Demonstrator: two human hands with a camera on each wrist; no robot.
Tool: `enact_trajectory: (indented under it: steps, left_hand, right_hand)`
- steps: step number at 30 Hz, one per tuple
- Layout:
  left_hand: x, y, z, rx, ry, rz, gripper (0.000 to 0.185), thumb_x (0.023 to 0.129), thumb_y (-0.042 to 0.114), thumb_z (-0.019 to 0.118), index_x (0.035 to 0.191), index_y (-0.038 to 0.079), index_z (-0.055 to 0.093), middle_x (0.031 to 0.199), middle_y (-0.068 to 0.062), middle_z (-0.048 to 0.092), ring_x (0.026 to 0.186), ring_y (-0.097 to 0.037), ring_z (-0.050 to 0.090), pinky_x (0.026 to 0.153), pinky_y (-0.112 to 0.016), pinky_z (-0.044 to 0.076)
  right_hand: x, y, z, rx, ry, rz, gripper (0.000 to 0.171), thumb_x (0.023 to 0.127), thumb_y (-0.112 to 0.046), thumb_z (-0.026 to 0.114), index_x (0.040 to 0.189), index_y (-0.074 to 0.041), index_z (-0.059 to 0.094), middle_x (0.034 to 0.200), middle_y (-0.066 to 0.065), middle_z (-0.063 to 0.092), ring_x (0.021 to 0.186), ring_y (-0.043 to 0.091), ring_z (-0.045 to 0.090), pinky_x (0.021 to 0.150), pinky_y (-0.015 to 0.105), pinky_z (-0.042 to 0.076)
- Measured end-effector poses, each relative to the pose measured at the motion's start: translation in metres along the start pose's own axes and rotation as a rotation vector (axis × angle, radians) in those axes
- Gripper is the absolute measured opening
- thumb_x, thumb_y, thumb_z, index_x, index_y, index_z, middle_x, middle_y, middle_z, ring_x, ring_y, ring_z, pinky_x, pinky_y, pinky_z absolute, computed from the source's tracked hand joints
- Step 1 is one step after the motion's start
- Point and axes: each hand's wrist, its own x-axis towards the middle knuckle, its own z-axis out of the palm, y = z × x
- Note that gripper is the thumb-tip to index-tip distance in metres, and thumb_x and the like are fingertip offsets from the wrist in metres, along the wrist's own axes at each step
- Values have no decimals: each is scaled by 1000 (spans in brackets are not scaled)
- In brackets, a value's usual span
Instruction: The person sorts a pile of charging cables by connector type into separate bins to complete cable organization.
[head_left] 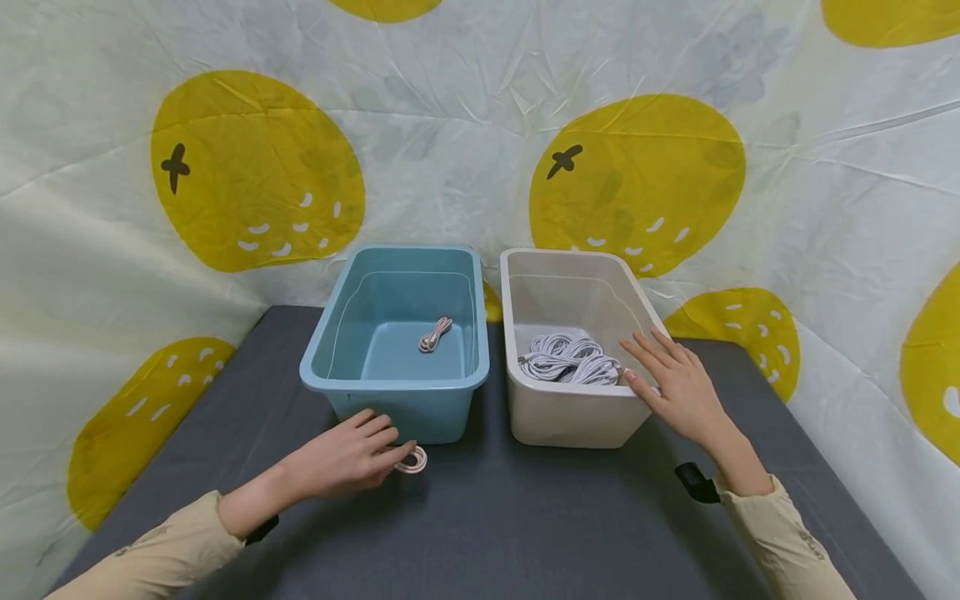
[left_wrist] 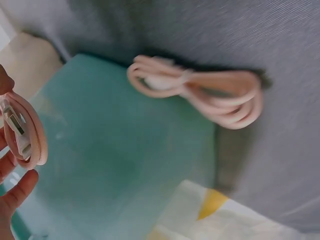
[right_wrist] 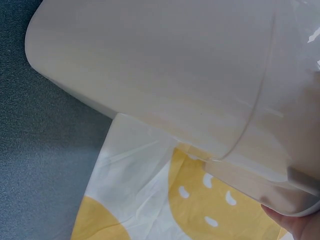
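Observation:
My left hand (head_left: 352,457) is in front of the blue bin (head_left: 401,385), its fingers pinching a small coiled pink cable (head_left: 412,460). A connector shows within that coil (left_wrist: 35,130) in the left wrist view. A second pink cable bundle (left_wrist: 225,100), tied at its middle, appears there beside the bin's wall; in the head view I cannot see it. Another pink bundle (head_left: 435,334) lies inside the blue bin. My right hand (head_left: 678,387), fingers extended, rests at the near right rim of the beige bin (head_left: 573,417). Several white cable bundles (head_left: 570,360) lie in that bin.
Both bins stand side by side on a dark grey table (head_left: 517,533), a narrow gap between them. A white cloth (head_left: 450,167) with yellow fruit prints hangs behind and around the table. A black strap (head_left: 696,483) is at the right wrist.

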Motion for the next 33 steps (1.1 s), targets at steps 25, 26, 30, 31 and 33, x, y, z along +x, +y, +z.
enact_trajectory:
  steps: [25,26,30,31,33]
  left_hand:
    - [46,-47,-65,94,192,-34,35,92,25,32,109,12,60,81,-2,55,78,-18,50,71,-31,40]
    - [48,-52,-67,96,197,-37,36,92,25,32,109,12,60,81,-3,55,78,-19,49,71,-31,39]
    - [55,-69,-72,113,175,-64,30,89,23,42,112,12,59,82,-4,54,79,-20,48,72,-32,39]
    - [57,-73,-73,116,172,-72,29,87,23,48,112,12,59,82,-5,54,79,-20,47,72,-32,39]
    - [60,-82,-73,132,168,-89,33,80,22,60,111,12,59,82,-5,54,78,-21,47,70,-33,38]
  right_hand:
    - [-1,0,1,1,-5,-4,49,90,-37,43,136,-20,39,136,18,41,129,37,29,96,56,22]
    - [-1,0,0,2,-5,-5,49,90,-36,43,136,-19,39,136,18,41,129,37,29,96,56,22]
    - [-1,0,0,7,-2,-8,49,90,-36,43,136,-19,39,136,18,41,129,36,28,96,56,22]
    - [-1,1,0,9,-2,-8,49,90,-36,43,136,-19,39,136,18,41,130,36,28,96,56,22]
    - [0,0,0,10,-2,-9,49,90,-36,43,136,-19,38,136,18,41,130,36,28,96,56,22]
